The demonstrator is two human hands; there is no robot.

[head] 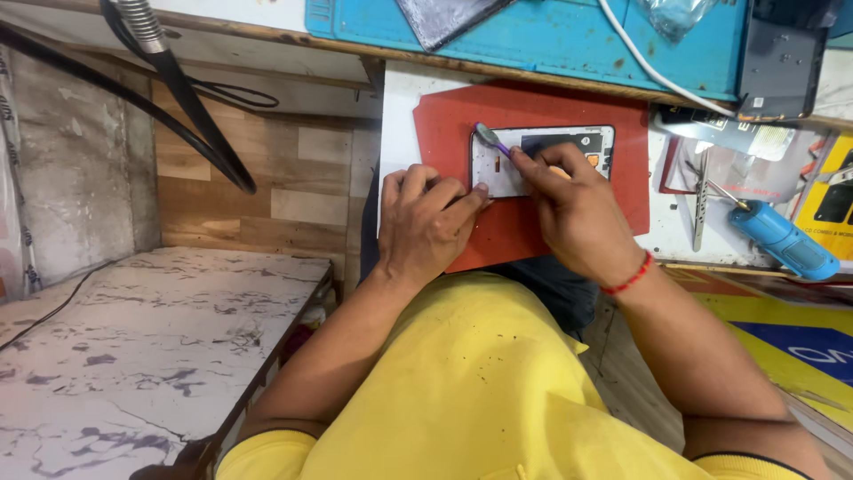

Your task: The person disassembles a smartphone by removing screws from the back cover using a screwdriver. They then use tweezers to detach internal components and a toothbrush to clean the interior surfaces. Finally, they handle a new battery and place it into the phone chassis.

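Observation:
An opened phone body (pixel 586 142), white inside with a dark upper part, lies on a red mat (pixel 453 124) on the white desk. My left hand (pixel 426 222) presses on the phone's left edge and on the mat, fingers curled. My right hand (pixel 573 209), with a red thread band at the wrist, grips a purple-handled brush (pixel 489 139) whose bristled head rests on the phone's upper left corner.
A blue screwdriver (pixel 786 242) and metal tweezers (pixel 700 203) lie right of the mat. A blue work mat (pixel 551 40) with a white cable (pixel 649 64) sits beyond. Black cables (pixel 191 107) hang at left over a marbled lower surface (pixel 151 347).

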